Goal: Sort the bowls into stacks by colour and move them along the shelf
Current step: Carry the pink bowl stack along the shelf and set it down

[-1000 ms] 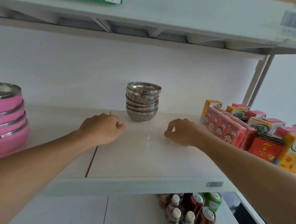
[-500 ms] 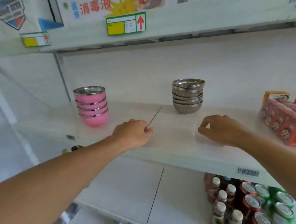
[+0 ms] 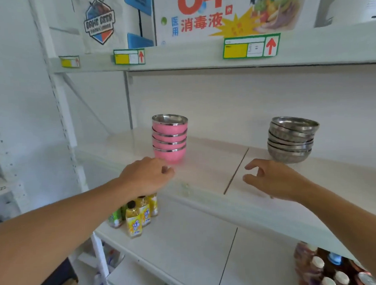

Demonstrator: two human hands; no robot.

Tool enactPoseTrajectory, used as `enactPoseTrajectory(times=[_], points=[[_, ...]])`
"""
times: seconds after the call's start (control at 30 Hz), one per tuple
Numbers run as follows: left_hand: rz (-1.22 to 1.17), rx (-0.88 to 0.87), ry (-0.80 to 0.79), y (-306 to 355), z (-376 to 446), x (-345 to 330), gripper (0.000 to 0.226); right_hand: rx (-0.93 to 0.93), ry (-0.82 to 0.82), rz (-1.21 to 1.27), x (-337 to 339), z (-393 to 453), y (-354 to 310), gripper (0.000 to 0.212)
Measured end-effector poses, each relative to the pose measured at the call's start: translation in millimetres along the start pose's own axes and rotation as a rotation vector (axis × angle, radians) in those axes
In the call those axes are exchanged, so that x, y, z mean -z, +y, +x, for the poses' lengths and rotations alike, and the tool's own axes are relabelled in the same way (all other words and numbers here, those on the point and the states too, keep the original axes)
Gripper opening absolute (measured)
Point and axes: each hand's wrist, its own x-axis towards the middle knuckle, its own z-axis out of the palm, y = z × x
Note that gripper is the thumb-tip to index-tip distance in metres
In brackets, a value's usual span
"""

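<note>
A stack of several pink bowls [image 3: 170, 139] with steel rims stands on the white shelf [image 3: 207, 163], left of its seam. To the right, a stack of several plain steel bowls [image 3: 291, 140] sits near the back wall. My left hand [image 3: 146, 176] hovers just in front of and below the pink stack, fingers curled, holding nothing. My right hand [image 3: 274, 179] hangs over the shelf's front edge, in front and left of the steel stack, with thumb and fingers spread and nothing in them.
Yellow and green drink bottles [image 3: 136, 217] stand on the lower shelf under my left hand. More bottles and cans [image 3: 328, 268] fill the lower right. Boxes [image 3: 198, 15] sit on the upper shelf above price tags. A white upright post [image 3: 61, 118] stands at the left.
The view has swung left and back, bringing the pink stack towards the centre. Both hands have drawn back to the shelf's front edge, and my right hand's fingers have spread.
</note>
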Motion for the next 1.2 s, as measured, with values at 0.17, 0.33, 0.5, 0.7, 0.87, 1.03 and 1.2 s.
enactPoseTrajectory(times=[0.17,0.33,0.5,0.7,0.87,1.03,1.2], points=[[0.058,-0.009,0.053,-64,26,6,0.046,0.035,-0.008,0.013,-24,47,-61,0.046],[0.068,-0.031,0.039,-101,59,0,0.055,0.045,-0.058,0.009,-54,93,-103,0.07],[-0.057,-0.067,-0.038,-114,93,-11,0.09,0.065,-0.125,0.047,-72,134,-119,0.111],[-0.205,-0.123,-0.06,-103,119,-35,0.111,0.162,-0.128,0.136,-88,186,-112,0.114],[-0.447,-0.169,-0.084,-98,135,-43,0.08,0.343,-0.152,0.293,-100,217,-106,0.077],[-0.473,-0.099,0.01,-119,149,-37,0.088,0.444,-0.129,0.42,-109,250,-120,0.083],[-0.44,-0.048,0.026,-161,164,-23,0.065,0.509,-0.147,0.428,-118,277,-158,0.076]])
